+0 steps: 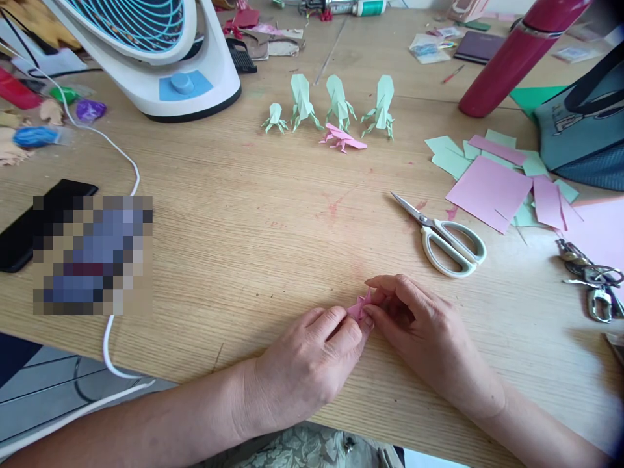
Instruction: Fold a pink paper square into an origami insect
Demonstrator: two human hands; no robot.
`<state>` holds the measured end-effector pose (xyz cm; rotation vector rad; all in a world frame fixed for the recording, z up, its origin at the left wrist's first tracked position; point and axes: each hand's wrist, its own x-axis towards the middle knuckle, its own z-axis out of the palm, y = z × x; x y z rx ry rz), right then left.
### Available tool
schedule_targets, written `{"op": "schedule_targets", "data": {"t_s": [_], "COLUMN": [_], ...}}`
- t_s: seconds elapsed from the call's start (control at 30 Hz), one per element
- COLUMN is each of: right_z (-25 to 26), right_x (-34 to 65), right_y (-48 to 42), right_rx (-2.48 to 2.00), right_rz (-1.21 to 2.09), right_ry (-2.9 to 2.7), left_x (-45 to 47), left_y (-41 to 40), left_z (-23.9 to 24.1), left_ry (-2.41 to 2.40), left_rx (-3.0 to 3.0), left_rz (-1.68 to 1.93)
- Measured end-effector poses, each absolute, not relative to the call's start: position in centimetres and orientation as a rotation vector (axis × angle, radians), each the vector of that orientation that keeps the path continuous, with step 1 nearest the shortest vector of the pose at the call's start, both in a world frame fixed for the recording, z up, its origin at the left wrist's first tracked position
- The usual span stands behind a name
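A small piece of folded pink paper with pointed tips is pinched between my two hands, just above the near part of the table. My left hand grips it from the left, fingers closed and partly covering it. From the right, the thumb and fingers of my right hand are closed on its other end. Farther back stand several light green origami figures with thin legs, and a pink origami figure lies in front of them. White-handled scissors rest beyond my right hand, slightly open.
A white fan stands back left. Pink and green paper sheets, a red flask, a bag and keys are at right. A black phone and a white cable lie at left.
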<state>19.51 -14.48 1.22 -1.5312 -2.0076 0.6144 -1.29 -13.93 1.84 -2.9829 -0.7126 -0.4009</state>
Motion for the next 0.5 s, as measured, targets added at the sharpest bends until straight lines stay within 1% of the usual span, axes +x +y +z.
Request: {"op": "schedule_targets", "data": {"t_s": [0.33,0.5], "right_z": [1.1,1.2], "right_x": [19.3,20.5], "right_y": [-14.4,-14.8], "right_rx": [-1.542,-1.479], "right_rz": [0.551,0.592], "right_ry": [-2.048,-2.022], "left_x": [-1.2,-1.2], "left_y": [-14.0,-14.2], "left_z": [1.7,1.7], "left_ry": [-0.706,-0.729], "left_rx": [-2.967,-2.959], "left_rz": [-0.35,-0.294]}}
